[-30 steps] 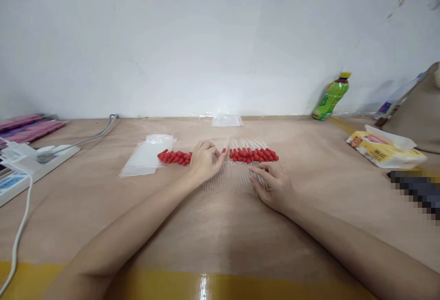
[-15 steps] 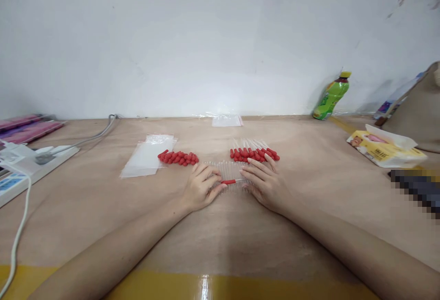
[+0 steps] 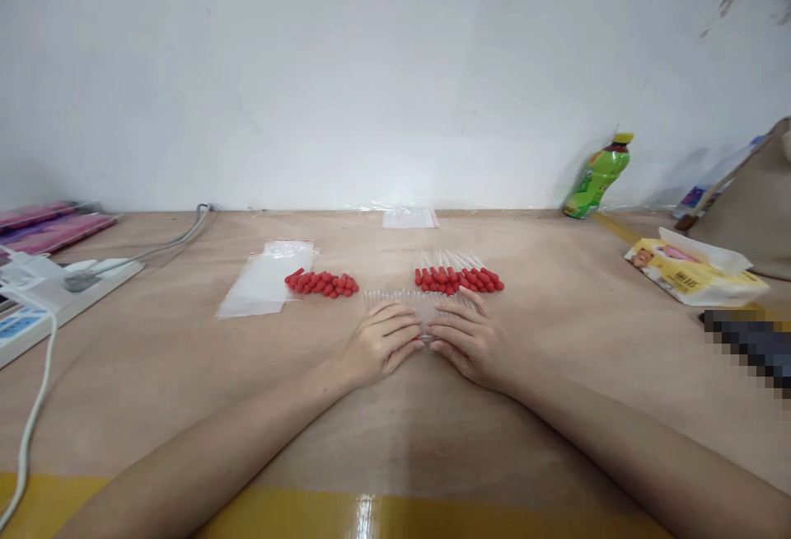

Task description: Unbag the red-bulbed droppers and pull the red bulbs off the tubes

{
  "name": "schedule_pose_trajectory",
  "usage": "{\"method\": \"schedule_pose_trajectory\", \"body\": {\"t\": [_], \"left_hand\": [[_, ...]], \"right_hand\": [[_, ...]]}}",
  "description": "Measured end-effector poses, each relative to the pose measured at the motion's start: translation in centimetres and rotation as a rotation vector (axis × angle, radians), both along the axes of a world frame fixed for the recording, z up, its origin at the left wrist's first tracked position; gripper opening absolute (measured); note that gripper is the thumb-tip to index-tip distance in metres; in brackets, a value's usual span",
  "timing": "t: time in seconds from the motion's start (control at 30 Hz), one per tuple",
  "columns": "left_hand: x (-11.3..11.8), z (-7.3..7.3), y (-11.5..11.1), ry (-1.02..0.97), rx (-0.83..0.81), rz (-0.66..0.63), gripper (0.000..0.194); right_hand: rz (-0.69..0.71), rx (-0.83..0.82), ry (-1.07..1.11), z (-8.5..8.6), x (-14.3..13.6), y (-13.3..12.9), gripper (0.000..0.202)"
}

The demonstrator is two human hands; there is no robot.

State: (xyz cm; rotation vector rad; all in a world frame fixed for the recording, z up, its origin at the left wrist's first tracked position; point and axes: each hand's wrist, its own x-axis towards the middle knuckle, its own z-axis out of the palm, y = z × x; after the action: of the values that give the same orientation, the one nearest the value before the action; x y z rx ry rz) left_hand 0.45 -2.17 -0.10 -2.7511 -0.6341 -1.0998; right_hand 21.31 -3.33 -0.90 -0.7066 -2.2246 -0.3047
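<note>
My left hand is closed, fingertips and thumb pinched round a red rubber dropper bulb, of which only a sliver of red shows. Facing it, my right hand pinches a thin clear dropper tube, largely covered by the fingers. The two sets of fingertips nearly meet. Beneath and behind them lies a row of clear tubes. Beyond my right hand are several droppers with red bulbs, their clear tubes pointing to the wall. A pile of loose red bulbs sits beyond my left hand.
Clear plastic bags lie left of the pile, and another bag is by the wall. A power strip with cables stands at left. On the right are a green bottle, a tissue pack and a blurred-out dark object.
My left hand has moved right, bringing the bulb up against the tube in my right hand. The bulb and tube, plainly visible before, are now mostly hidden by my fingers.
</note>
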Motion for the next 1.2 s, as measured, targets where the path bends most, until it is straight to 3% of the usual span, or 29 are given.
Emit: {"method": "schedule_pose_trajectory", "body": {"t": [0.3, 0.7, 0.97, 1.03, 1.2], "left_hand": [[-0.2, 0.3, -0.6, 0.037, -0.034, -0.05, 0.015], [-0.8, 0.4, -0.9, 0.072, -0.061, -0.06, 0.015], [-1.5, 0.6, -0.9, 0.058, 0.018, -0.077, 0.015], [-2.7, 0.6, -0.6, 0.009, 0.022, -0.002, 0.014], [-7.0, 0.6, 0.0, -0.028, -0.025, 0.378, 0.017]], "right_hand": [[0.203, -0.001, 0.045, -1.2, 0.0, 0.4, 0.016], [0.205, 0.064, -0.003, -0.7, 0.3, -0.3, 0.018], [0.183, 0.083, -0.055, -0.3, 1.7, -0.9, 0.021], [0.116, 0.081, 0.012, -0.2, 2.5, -0.7, 0.022], [-0.198, 0.033, 0.093, 0.4, 3.1, -0.2, 0.02]]}}
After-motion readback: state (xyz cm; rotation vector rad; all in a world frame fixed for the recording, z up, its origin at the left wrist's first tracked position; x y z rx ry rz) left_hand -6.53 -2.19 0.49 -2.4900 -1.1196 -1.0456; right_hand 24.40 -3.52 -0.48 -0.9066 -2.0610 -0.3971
